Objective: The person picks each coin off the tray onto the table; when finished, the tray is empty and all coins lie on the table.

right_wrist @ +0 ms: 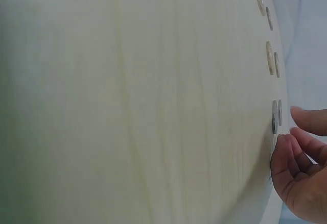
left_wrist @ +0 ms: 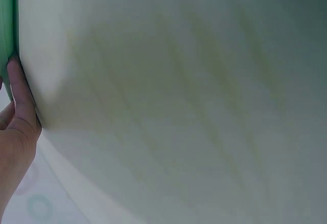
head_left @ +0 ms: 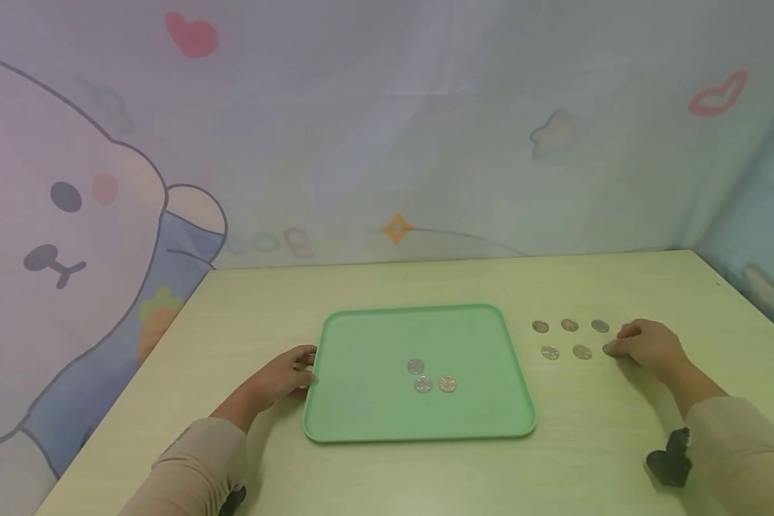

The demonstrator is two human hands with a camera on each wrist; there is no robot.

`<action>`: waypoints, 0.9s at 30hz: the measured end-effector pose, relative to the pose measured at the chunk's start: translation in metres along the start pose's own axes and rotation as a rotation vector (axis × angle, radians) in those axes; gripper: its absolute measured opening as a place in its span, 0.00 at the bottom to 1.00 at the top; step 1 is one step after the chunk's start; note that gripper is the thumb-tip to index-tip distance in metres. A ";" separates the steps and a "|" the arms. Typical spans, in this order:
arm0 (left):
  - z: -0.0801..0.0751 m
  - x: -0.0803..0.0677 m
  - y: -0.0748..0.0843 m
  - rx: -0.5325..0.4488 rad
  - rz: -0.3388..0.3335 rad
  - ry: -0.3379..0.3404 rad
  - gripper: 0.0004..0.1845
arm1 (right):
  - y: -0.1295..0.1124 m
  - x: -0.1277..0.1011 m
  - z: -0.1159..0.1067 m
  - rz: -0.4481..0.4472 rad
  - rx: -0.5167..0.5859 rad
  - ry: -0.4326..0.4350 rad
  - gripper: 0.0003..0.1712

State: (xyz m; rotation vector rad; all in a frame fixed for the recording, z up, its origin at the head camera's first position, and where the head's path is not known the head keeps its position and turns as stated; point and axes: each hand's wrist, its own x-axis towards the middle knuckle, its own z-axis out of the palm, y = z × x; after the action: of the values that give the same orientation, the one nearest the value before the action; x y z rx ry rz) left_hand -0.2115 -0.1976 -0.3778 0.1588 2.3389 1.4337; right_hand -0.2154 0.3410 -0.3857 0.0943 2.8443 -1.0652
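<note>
A green tray (head_left: 368,337) lies on the table, and my left hand (head_left: 277,380) holds its left rim, thumb at the edge. In the left wrist view, a finger of the left hand (left_wrist: 20,104) lies along the side of the tray (left_wrist: 6,20). Two silver-coloured coins (head_left: 416,366) and a more golden coin (head_left: 448,384) lie on the tray. To its right, several coins (head_left: 570,325) form two rows. My right hand (head_left: 651,347) is at the nearer row's right-end coin (right_wrist: 275,117), thumb and fingers apart in the right wrist view.
The pale wooden table (head_left: 419,476) reaches back to a printed cloth (head_left: 387,143) with a bear, hearts and stars. Dark wrist gear (head_left: 671,459) shows below the right sleeve (head_left: 735,437).
</note>
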 end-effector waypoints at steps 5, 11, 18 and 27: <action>0.000 0.002 0.000 0.001 -0.008 0.008 0.29 | -0.002 -0.003 -0.002 0.014 0.118 0.009 0.28; 0.000 0.002 -0.002 0.014 -0.001 0.004 0.29 | -0.017 -0.003 -0.002 -0.019 0.182 0.021 0.28; 0.000 0.001 0.000 0.009 -0.009 0.016 0.29 | -0.045 -0.005 0.005 -0.080 0.227 -0.010 0.26; 0.001 0.002 -0.002 0.003 -0.011 0.018 0.28 | -0.076 -0.014 0.022 -0.147 0.289 -0.085 0.25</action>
State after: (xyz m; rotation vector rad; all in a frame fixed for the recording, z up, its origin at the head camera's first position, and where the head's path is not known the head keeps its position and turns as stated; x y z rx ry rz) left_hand -0.2132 -0.1970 -0.3802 0.1343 2.3535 1.4319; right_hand -0.2071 0.2693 -0.3511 -0.1374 2.6373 -1.4672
